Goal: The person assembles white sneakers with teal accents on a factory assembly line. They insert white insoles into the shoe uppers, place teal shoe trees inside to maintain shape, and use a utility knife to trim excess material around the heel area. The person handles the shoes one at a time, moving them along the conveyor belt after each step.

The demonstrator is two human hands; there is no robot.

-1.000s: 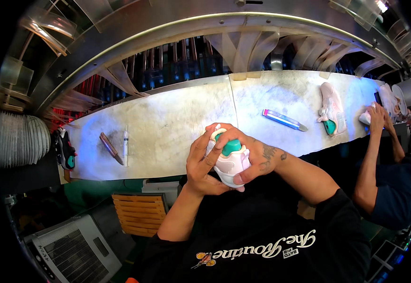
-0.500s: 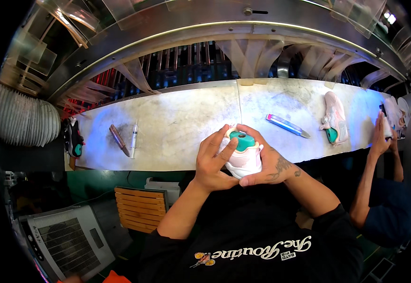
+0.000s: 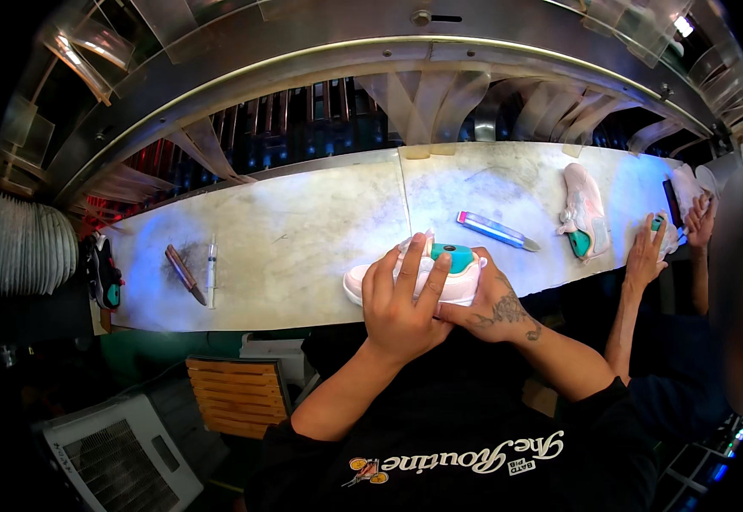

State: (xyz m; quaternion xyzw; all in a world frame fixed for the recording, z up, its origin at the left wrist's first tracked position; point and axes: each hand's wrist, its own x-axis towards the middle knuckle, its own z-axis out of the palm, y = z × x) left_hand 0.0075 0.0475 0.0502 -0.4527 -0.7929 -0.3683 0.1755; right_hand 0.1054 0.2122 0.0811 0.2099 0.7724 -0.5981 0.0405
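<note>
shoe (image 3: 461, 282): white sneaker w/ teal heel patch
pose: on its side, toe to left
spot: near edge of pale worktable (image 3: 303, 247)

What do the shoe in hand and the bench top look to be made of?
The white shoe under the left hand and right hand looks like soft textile or synthetic leather, matte, with a glossy teal plastic-looking insert. The bench top looks like pale stone or laminate: smooth, faintly veined, slightly reflective, with a seam down its middle.
</note>
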